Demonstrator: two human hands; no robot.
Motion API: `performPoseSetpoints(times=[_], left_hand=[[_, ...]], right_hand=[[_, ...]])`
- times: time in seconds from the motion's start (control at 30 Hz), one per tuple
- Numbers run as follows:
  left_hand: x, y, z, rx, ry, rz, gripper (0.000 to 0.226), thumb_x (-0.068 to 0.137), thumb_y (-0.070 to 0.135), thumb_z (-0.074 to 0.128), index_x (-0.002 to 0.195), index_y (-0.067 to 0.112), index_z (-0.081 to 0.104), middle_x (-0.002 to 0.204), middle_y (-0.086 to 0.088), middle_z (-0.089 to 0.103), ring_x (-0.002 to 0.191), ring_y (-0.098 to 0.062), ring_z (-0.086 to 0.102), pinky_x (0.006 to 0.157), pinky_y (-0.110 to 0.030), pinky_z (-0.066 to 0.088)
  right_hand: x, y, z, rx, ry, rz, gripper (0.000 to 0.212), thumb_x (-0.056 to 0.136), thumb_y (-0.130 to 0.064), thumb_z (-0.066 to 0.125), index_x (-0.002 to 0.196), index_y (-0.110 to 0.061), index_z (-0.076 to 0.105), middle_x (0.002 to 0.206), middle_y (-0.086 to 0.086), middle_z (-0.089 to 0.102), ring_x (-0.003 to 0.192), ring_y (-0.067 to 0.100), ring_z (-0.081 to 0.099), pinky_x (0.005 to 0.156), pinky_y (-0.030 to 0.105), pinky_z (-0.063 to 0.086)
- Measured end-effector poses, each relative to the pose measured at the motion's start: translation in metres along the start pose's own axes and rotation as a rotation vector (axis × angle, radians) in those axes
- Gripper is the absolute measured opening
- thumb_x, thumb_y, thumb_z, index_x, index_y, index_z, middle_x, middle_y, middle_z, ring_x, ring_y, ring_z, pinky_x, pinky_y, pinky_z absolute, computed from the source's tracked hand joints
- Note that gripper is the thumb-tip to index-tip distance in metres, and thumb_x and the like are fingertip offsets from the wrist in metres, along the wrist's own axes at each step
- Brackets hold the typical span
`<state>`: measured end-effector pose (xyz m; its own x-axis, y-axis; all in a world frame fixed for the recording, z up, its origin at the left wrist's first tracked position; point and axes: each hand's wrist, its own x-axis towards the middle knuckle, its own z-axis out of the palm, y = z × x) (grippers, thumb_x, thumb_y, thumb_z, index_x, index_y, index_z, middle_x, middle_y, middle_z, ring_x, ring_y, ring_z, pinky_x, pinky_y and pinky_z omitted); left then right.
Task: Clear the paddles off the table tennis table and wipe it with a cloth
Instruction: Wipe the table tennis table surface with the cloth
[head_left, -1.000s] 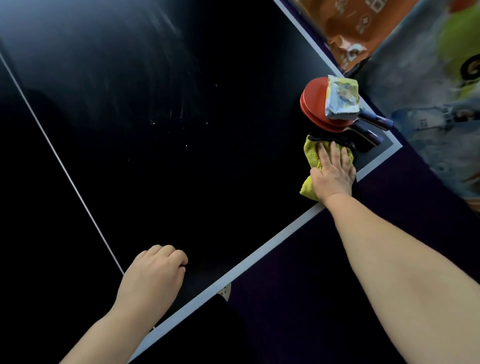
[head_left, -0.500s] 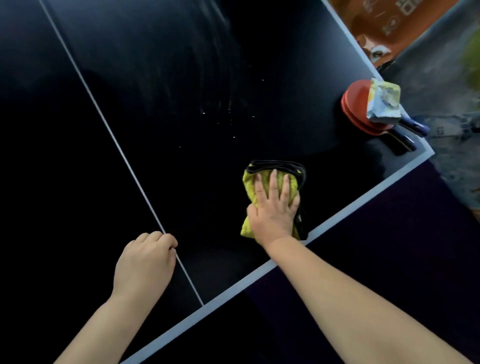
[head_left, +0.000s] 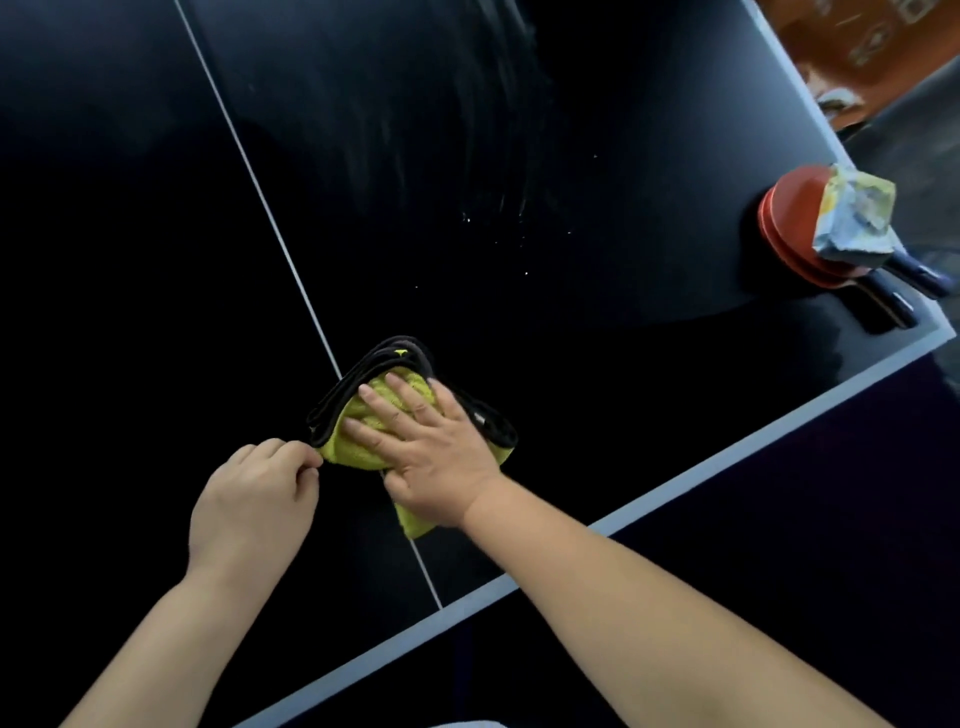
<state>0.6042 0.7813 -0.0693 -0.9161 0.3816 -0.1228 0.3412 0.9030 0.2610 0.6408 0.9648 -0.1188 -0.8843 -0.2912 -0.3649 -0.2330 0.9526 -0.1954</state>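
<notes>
2 stacked paddles (head_left: 789, 223), handles pointing lower right | right hand (head_left: 441, 467) flat, pressing cloth (head_left: 404, 379) | left hand (head_left: 249, 504) curled at cloth's corner, grip unclear

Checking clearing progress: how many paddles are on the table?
2. The upper red paddle lies stacked on the lower red paddle at the table tennis table's far right corner, under a crumpled packet. Another could hide beneath.

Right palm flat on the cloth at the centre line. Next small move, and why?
Probably slide the cloth forward and to the right under the right hand: white specks dot the table there, and the palm is flat, ready to push.
</notes>
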Motion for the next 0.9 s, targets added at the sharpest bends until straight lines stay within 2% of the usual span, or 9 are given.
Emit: performPoseSetpoints(times=[0.13,0.27,0.47,0.53,0.63,0.77,0.9], left_hand=[[0.022,0.035,0.007,-0.012,-0.002,0.082,0.017,0.067,-0.001,0.077,0.078,0.010,0.069,0.071,0.001,0.063,0.068,-0.024,0.060,0.059,-0.035,0.049],[0.048,0.080,0.018,-0.068,0.000,0.089,0.014,0.070,0.000,0.075,0.079,0.010,0.070,0.071,0.002,0.063,0.067,-0.024,0.060,0.060,-0.035,0.049],[0.090,0.147,0.038,-0.122,0.025,0.069,0.009,0.076,0.005,0.069,0.078,0.013,0.070,0.072,0.005,0.063,0.068,-0.022,0.059,0.061,-0.032,0.049],[0.104,0.166,0.044,-0.131,0.046,0.081,0.011,0.075,0.013,0.058,0.077,0.013,0.070,0.071,0.005,0.063,0.066,-0.021,0.059,0.060,-0.032,0.049],[0.120,0.184,0.050,-0.145,0.073,0.096,0.015,0.073,0.015,0.055,0.077,0.013,0.069,0.070,0.005,0.063,0.065,-0.021,0.058,0.059,-0.031,0.049],[0.128,0.185,0.051,-0.158,0.126,0.072,0.023,0.078,0.019,0.047,0.076,0.013,0.069,0.070,0.004,0.062,0.065,-0.020,0.059,0.058,-0.031,0.049],[0.119,0.159,0.048,-0.171,0.151,0.006,0.027,0.080,0.020,0.043,0.077,0.012,0.069,0.070,0.004,0.062,0.063,-0.020,0.057,0.057,-0.032,0.049]], right_hand=[[-0.009,0.073,-0.008,0.014,0.073,0.112,0.070,0.085,-0.044,0.025,0.154,-0.039,0.016,0.164,-0.006,0.003,0.151,0.019,-0.006,0.119,0.045,-0.007],[-0.029,0.153,-0.018,0.046,0.127,0.225,0.070,0.081,-0.041,0.032,0.151,-0.038,0.029,0.162,-0.005,0.017,0.151,0.020,0.007,0.119,0.045,0.001],[-0.063,0.268,-0.031,0.037,0.113,0.336,0.073,0.080,-0.041,0.034,0.151,-0.040,0.015,0.159,-0.012,0.002,0.150,0.017,0.002,0.119,0.042,-0.001],[-0.073,0.302,-0.037,0.028,0.126,0.365,0.075,0.079,-0.040,0.037,0.151,-0.037,0.018,0.159,-0.010,0.006,0.149,0.017,0.005,0.118,0.041,0.003],[-0.077,0.342,-0.046,0.040,0.110,0.404,0.074,0.080,-0.042,0.035,0.152,-0.035,0.018,0.160,-0.008,0.008,0.149,0.017,0.004,0.117,0.041,0.006],[-0.054,0.343,-0.055,0.054,0.102,0.596,0.072,0.085,-0.049,0.018,0.153,-0.038,-0.001,0.162,-0.009,-0.012,0.148,0.014,-0.017,0.119,0.044,-0.005],[-0.006,0.291,-0.063,0.137,0.106,0.803,0.073,0.096,-0.044,0.029,0.154,-0.030,-0.012,0.162,0.002,-0.021,0.147,0.026,-0.024,0.118,0.053,-0.008]])
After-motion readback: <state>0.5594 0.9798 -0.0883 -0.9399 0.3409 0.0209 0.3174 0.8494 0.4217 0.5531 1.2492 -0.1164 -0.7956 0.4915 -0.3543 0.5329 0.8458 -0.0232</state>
